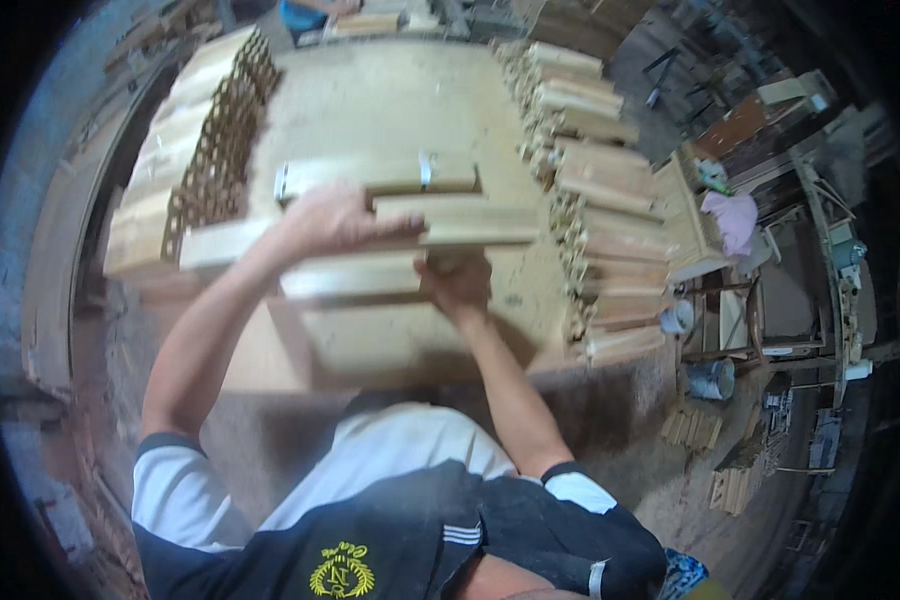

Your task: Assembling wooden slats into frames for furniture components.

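A long pale wooden strip (pixel 485 222) lies crosswise in front of me, slightly blurred by motion. My left hand (pixel 335 215) is closed over it from above, with one finger stretched along it to the right. Gripping its near edge from below is my right hand (pixel 458 280), the thumb pointing up and the other fingers partly hidden. Just beyond sits a wooden piece with shiny bands (pixel 380 173). Another pale wooden piece (pixel 355 278) lies on the near side, between my forearms.
The wide wooden worktable (pixel 390 95) carries a tall stack of wooden strips (pixel 165 150) on the left and rows of stacked strips (pixel 610 210) on the right. A metal bucket (pixel 710 380) and more wood bundles (pixel 692 428) stand beyond the right side.
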The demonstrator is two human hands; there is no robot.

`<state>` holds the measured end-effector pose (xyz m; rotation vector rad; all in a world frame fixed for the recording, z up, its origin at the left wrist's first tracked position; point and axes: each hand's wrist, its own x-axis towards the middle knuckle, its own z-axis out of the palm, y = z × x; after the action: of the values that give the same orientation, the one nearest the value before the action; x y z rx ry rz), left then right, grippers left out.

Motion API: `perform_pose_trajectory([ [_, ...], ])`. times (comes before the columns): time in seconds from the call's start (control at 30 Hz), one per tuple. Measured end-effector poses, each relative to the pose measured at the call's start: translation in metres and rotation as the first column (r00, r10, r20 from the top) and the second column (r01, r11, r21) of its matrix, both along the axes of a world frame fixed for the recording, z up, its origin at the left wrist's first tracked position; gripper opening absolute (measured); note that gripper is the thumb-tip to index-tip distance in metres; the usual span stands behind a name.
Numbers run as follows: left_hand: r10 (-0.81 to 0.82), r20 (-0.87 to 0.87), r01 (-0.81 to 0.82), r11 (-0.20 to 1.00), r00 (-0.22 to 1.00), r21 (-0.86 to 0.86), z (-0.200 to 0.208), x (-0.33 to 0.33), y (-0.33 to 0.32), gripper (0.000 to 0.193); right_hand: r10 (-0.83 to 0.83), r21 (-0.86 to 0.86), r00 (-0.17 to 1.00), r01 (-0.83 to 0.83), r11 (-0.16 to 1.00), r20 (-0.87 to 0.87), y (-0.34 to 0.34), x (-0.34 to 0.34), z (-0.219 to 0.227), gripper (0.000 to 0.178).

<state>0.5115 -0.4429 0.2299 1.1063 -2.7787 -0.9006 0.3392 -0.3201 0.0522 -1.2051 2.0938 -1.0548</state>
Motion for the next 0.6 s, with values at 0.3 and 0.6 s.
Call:
perform_pose_trajectory([
  [0.3, -0.090, -0.108, 0.035, 0.902, 0.990, -0.431, 0.035, -0.013, -0.088, 0.073, -0.107, -0.586, 0.959, -0.070, 0.808, -0.262, -0.102, -0.036, 0.065, 0.077],
  [0.6, -0.133, -0.127, 0.031, 0.800, 0.983, -0.599, -0.142, -0.075, -0.275, 0.067, -0.072, -0.036, 0.996, 0.074, 0.997, 0.051, -0.038, -0.073, -0.026, 0.059],
])
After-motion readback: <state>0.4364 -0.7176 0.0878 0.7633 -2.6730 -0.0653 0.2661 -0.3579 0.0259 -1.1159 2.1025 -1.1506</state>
